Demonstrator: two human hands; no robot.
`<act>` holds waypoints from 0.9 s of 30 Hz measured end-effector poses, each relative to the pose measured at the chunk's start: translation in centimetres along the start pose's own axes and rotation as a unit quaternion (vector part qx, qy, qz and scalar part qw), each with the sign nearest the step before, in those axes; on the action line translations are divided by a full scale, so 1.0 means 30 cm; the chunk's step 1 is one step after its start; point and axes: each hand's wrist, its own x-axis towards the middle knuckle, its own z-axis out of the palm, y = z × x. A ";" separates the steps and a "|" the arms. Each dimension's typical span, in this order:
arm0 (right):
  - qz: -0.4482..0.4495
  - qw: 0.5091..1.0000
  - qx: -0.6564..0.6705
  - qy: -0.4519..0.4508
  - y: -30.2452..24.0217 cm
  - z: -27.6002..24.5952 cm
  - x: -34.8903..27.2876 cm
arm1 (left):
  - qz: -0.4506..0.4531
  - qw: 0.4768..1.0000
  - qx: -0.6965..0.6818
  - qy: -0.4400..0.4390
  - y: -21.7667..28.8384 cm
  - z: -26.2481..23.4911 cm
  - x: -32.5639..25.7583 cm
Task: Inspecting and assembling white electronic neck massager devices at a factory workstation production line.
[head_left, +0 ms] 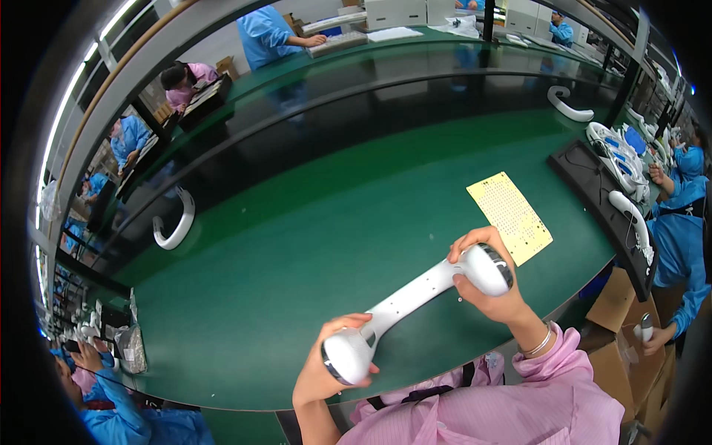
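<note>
Left fingers (347,321) and right fingers (470,238) curled round white device (412,300), yellow sheet (510,219) beyond, its marks (498,203) seemingly unreadable

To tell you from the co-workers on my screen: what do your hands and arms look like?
The left hand and right hand are gloveless. A thin silvery bracelet circles the right wrist, beside a loose pink sleeve; the left forearm shows bare.

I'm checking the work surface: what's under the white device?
Green tabletop shows around the white device, held by the left hand and right hand. Whatever lies directly beneath is covered from view.
</note>
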 end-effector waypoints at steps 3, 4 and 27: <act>0.015 1.000 0.010 0.001 0.002 -0.002 -0.016 | 0.106 0.983 0.126 0.075 -0.050 -0.015 0.018; 0.020 1.000 0.011 0.002 0.001 -0.005 -0.014 | 0.111 0.981 0.138 0.077 -0.055 -0.022 0.025; 0.359 0.910 0.183 -0.098 0.018 0.066 0.083 | -0.038 0.941 -0.171 0.290 -0.046 -0.026 0.128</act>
